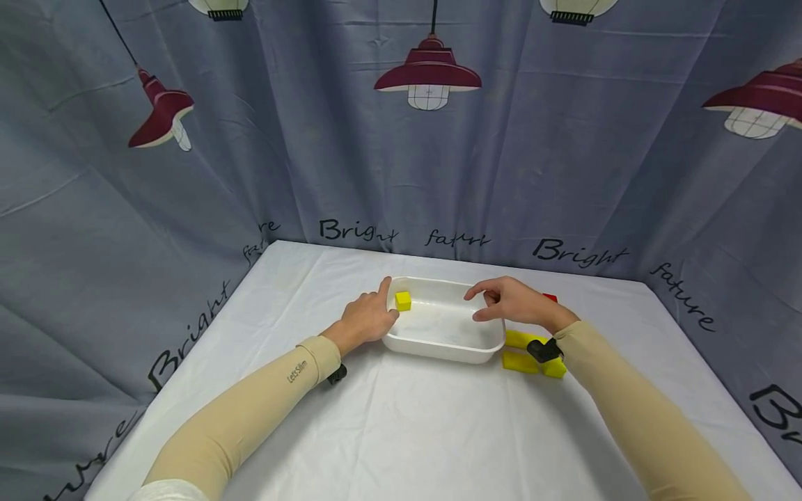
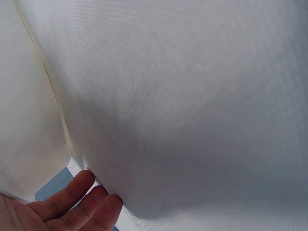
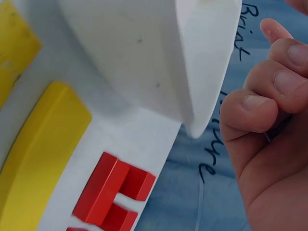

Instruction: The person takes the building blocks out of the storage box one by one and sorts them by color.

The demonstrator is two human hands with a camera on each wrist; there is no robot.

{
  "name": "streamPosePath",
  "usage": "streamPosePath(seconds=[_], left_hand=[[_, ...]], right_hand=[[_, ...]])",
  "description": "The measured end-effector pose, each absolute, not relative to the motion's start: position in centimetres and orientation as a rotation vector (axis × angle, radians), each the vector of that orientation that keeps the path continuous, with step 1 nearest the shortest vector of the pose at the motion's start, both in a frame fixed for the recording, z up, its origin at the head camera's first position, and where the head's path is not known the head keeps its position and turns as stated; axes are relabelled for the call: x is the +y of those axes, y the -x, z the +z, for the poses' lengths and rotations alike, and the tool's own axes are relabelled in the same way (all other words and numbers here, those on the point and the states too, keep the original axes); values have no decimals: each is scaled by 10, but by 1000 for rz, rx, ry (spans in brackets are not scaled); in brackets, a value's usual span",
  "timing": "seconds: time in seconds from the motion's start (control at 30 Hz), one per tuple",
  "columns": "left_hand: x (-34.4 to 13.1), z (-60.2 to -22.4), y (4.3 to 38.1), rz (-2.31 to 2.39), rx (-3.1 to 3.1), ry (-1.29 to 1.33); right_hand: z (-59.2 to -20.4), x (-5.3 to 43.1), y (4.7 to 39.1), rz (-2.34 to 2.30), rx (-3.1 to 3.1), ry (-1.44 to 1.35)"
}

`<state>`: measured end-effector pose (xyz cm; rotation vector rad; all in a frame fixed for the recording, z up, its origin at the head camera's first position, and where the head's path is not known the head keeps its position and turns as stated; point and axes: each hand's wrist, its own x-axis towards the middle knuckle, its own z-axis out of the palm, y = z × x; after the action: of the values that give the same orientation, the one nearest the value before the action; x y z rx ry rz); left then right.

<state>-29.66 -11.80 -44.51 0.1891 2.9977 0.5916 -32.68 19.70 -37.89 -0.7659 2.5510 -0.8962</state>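
A white rectangular tray (image 1: 445, 351) stands on the table, with one yellow cube (image 1: 403, 300) inside near its left end. My left hand (image 1: 368, 316) is at the tray's left end. Its index finger stretches along the rim and its thumb touches the rim; in the left wrist view, several loosely bent fingers (image 2: 79, 197) lie beside the tray wall. Over the tray's right end hovers my right hand (image 1: 516, 300), thumb and index finger apart with nothing between them. The right wrist view shows its other fingers (image 3: 284, 79) curled inward, holding nothing.
Yellow blocks (image 1: 520, 362) lie right of the tray, partly under the right wrist. Behind that wrist is a red notched block (image 3: 115, 190). A white cloth covers the table (image 1: 426, 431). A grey-blue printed curtain (image 1: 313, 139) hangs around the back and sides.
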Motion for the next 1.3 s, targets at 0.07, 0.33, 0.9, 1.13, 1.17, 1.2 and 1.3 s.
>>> streamPosePath(seconds=[0.07, 0.33, 0.9, 1.13, 1.17, 1.2, 1.3], left_hand=[[-118, -445, 297, 592, 2994, -188], [-115, -444, 296, 581, 2999, -170], [-116, -445, 296, 558, 3011, -171], [-115, -445, 296, 554, 3002, -161], [-115, -445, 296, 553, 3002, -160], [-115, -445, 296, 553, 3003, -162], [-115, -444, 296, 554, 3004, -163]], right_hand=[[-379, 192, 330, -891, 2547, 774], [-383, 170, 342, -887, 2507, 726], [-387, 135, 369, -755, 2486, 799], [-389, 121, 377, -735, 2473, 784], [-390, 119, 378, -734, 2473, 779], [-391, 116, 378, -736, 2471, 772], [-394, 111, 381, -735, 2464, 769]])
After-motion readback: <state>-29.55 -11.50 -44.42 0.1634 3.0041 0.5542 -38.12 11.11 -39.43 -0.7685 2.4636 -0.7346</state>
